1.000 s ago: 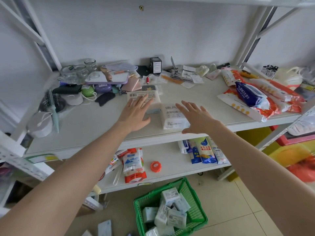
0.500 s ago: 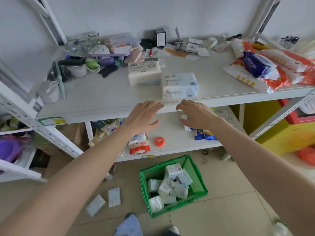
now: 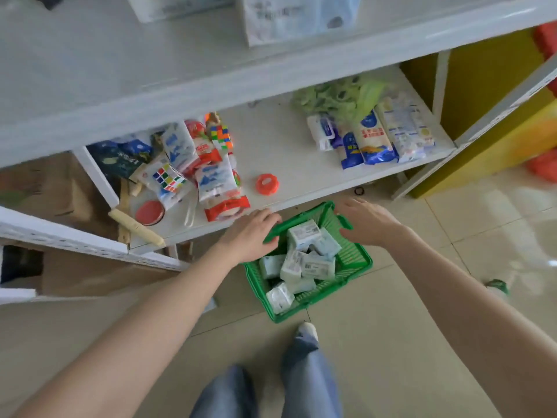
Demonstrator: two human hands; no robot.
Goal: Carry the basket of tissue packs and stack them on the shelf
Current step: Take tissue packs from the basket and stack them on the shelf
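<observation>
Green basket (image 3: 355, 268) down on the floor (image 3: 422, 312), right in front of the low shelf (image 3: 289, 164). Inside, a heap of small white tissue packs (image 3: 304, 254). Left hand (image 3: 251, 233) over the left rim, fingers (image 3: 271, 218) bent and a little apart, touching the green edge, not wrapped round it. Right hand (image 3: 366, 224) over the far right side, fingers loose and apart, holding nothing. Two big tissue packs (image 3: 298, 16) up on the top shelf (image 3: 120, 86). Blue trouser legs (image 3: 304, 366) and a shoe tip just beside the basket.
</observation>
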